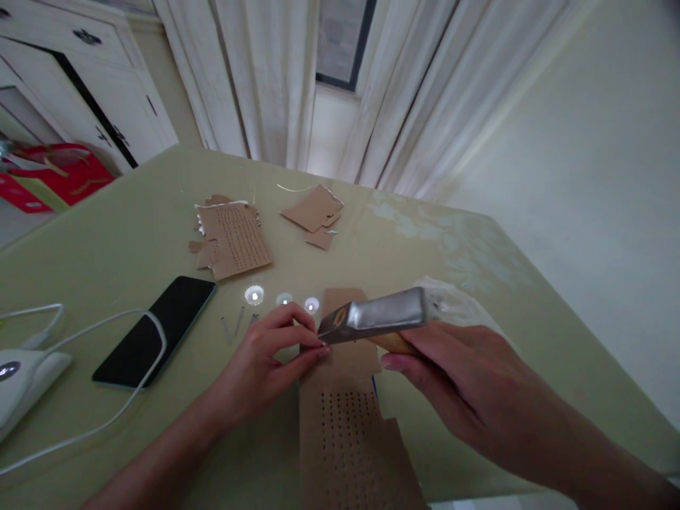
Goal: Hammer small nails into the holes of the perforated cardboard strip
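Home room: pale curtains [260,78], white cabinet [106,78], glossy table [143,227].

Left fingers [291,338] pinch together while right fingers [436,346] curl.

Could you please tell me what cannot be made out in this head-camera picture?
Head view: what the bare left hand pinches, too small and hidden by its own grip.
Head view: most of the handle of the steel-headed hammer, covered by the bare right hand.
Head view: the near end of the brown, hole-punched cardboard, cut off by the bottom edge.
Head view: the rest of the white plastic device, cut off by the left edge.
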A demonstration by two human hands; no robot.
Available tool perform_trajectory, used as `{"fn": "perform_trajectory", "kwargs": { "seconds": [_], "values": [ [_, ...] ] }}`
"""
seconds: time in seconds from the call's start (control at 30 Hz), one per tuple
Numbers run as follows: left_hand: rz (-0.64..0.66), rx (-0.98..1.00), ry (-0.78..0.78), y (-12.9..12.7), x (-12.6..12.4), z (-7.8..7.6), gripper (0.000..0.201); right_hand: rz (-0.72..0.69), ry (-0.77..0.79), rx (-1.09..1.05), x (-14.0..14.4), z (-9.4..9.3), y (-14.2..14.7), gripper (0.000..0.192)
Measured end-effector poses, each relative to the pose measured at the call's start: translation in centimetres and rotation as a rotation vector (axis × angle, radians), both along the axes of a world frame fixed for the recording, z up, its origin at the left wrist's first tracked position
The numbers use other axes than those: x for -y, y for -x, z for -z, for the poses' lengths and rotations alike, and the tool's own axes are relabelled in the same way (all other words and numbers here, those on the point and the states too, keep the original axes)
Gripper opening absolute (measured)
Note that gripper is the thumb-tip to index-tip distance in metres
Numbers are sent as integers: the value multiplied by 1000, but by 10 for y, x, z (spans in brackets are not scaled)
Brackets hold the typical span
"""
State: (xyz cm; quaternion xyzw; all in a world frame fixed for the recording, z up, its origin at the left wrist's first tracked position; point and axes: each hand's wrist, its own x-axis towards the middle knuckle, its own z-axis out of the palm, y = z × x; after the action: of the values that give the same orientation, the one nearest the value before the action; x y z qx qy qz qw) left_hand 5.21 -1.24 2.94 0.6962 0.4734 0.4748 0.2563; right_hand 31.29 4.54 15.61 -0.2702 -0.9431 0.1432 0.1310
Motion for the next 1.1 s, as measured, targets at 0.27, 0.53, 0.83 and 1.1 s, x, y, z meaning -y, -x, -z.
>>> {"fn": "perform_trajectory", "kwargs": {
  "seconds": [0.27,0.53,0.83,1.1],
  "values": [
    [7,-11,43,1,0,1,12,-14,-2,-10,-1,5,0,24],
    [21,-52,146,5,1,3,33,-6,8,1,-2,10,-2,22],
    [-1,-55,174,5,1,4,35,-14,105,44,-5,29,1,24],
    [23,-40,154,4,2,3,38,45,278,1,-6,44,3,20]
  ]
}}
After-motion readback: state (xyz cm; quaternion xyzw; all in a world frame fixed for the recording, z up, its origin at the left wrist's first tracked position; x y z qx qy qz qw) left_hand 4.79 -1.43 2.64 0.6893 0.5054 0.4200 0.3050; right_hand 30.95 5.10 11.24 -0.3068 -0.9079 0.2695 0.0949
